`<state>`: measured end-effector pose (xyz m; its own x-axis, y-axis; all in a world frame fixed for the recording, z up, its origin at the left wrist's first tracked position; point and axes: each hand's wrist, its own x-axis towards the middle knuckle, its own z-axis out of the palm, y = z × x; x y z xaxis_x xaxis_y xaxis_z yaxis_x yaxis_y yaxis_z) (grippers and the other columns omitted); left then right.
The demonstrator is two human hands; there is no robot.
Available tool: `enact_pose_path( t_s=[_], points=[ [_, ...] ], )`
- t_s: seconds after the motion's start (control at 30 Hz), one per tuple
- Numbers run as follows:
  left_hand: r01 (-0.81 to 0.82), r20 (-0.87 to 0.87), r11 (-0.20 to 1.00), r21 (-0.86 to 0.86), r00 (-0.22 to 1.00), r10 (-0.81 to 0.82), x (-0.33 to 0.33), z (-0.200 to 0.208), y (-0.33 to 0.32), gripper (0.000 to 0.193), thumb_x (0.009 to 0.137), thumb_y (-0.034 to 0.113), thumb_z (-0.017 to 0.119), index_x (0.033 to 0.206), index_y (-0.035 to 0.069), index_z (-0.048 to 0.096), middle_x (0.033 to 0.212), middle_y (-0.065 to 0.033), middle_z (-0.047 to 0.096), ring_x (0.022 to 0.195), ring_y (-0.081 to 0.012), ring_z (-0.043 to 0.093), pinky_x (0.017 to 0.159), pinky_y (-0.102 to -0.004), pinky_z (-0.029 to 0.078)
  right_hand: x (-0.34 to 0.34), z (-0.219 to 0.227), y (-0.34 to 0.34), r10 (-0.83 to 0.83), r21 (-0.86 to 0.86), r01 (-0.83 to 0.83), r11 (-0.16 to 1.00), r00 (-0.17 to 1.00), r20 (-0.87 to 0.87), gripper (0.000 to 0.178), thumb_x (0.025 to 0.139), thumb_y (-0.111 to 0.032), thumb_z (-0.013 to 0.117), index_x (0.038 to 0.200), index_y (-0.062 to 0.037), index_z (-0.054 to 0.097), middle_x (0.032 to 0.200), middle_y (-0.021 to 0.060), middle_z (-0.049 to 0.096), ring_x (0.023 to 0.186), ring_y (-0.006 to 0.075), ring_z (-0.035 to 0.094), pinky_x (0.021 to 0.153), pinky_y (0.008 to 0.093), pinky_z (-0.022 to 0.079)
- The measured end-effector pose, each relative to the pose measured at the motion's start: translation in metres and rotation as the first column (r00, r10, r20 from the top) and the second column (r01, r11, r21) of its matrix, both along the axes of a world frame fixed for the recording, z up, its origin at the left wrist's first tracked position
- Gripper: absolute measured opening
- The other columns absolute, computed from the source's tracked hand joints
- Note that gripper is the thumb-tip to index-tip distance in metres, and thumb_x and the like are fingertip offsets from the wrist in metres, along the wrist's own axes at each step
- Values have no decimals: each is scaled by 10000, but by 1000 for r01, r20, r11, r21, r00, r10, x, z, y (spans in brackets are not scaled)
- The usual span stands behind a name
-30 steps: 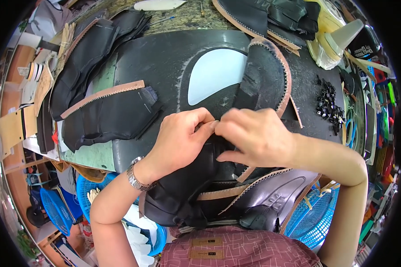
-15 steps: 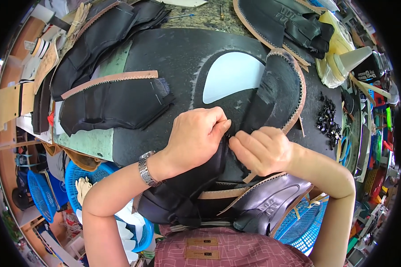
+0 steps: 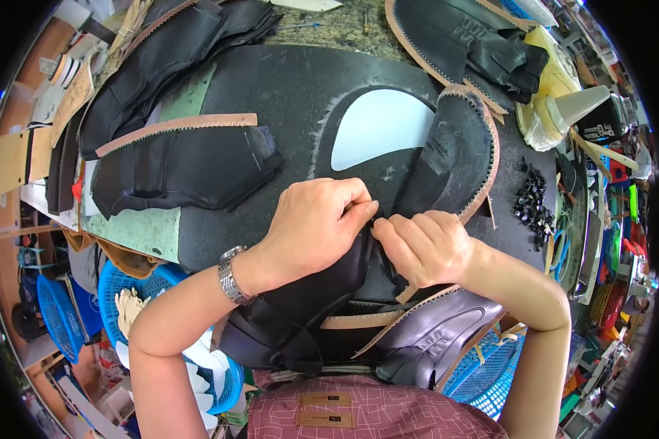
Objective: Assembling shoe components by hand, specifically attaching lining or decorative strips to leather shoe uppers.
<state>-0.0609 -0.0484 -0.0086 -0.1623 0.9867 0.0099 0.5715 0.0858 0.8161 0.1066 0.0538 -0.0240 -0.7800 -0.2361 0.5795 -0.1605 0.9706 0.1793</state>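
Black leather piece under left hand, edge beside right hand

White printed lettering runs across a black, rounded object at right, beside a whitish plastic cone. Below, a maroon fabric garment with pale line patterning bears two brown rectangular labels, each with tiny characters on a black patch.
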Motion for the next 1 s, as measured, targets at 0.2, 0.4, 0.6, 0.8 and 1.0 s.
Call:
enact_pose_path(
  t_s=[0.2,0.4,0.6,0.8,1.0],
  points=[
    [-11,25,999,-45,1000,12,-1,1,0,184,846,171,640,798,-6,633,651,-129,604,539,-210,554,525,-315,426,-1,0,1,-2,39,2,999,1000,-21,298,581,-119,610,852,3,596,684,22,524,497,77,465,411,205,343],
    [-30,60,998,-49,998,33,0,1,-1,188,856,172,643,814,-11,634,660,-122,610,552,-157,544,538,-301,437,-2,0,1,-4,58,6,998,1000,-29,295,585,-112,610,854,9,598,672,18,520,498,73,468,415,197,338],
    [-43,110,995,-86,993,52,1,2,-2,174,856,148,646,806,-17,623,664,-119,609,564,-129,529,545,-290,438,-2,-3,0,-5,36,7,999,999,-53,286,588,-108,614,849,8,598,677,22,527,502,70,472,417,197,340],
    [-28,-34,993,115,999,32,6,-6,-4,158,839,109,634,749,-4,569,654,-127,575,584,-255,546,550,-345,421,0,14,5,173,66,-183,981,976,129,282,609,-185,569,833,-15,595,685,30,538,536,94,504,445,209,367],
    [-4,-31,994,111,999,8,3,-7,-2,147,827,113,639,753,6,570,670,-126,582,628,-285,568,571,-364,430,4,13,5,136,37,-141,989,983,121,268,602,-181,582,832,-45,606,726,22,546,548,87,485,453,215,342]
  ],
)
